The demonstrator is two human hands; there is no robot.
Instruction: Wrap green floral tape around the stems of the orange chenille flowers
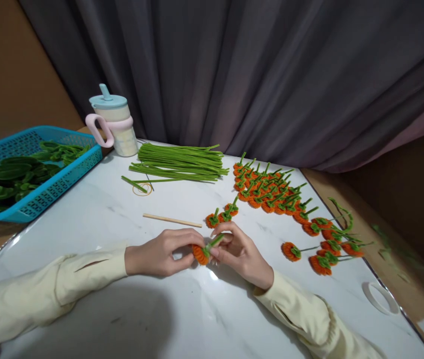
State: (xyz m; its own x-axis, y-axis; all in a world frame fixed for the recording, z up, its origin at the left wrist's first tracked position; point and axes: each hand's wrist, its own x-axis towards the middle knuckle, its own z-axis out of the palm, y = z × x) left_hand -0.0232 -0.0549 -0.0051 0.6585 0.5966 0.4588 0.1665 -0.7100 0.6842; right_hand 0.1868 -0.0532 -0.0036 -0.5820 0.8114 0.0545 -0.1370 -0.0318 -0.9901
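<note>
Between my hands, just above the white tabletop, is a small orange pipe-cleaner pumpkin point(200, 255) with a green top and a green stem pointing up and right. My left hand point(165, 251) is closed, pinching its orange side between thumb and fingers. From the other side my right hand point(239, 252) has thumb and fingertips closed at the green top, by the base of the stem; the exact contact is partly hidden. Three finished-looking pumpkins point(224, 216) stand just beyond my fingers. A thin wooden stick point(172, 220) lies behind my left hand.
Many more orange pumpkins point(267, 194) cluster at the back right. Green pipe cleaners point(182, 162) lie in a bundle at the back. A lidded cup point(116, 122) and a blue basket point(36, 202) of green leaves stand left. A tape ring point(379, 298) lies near the right edge.
</note>
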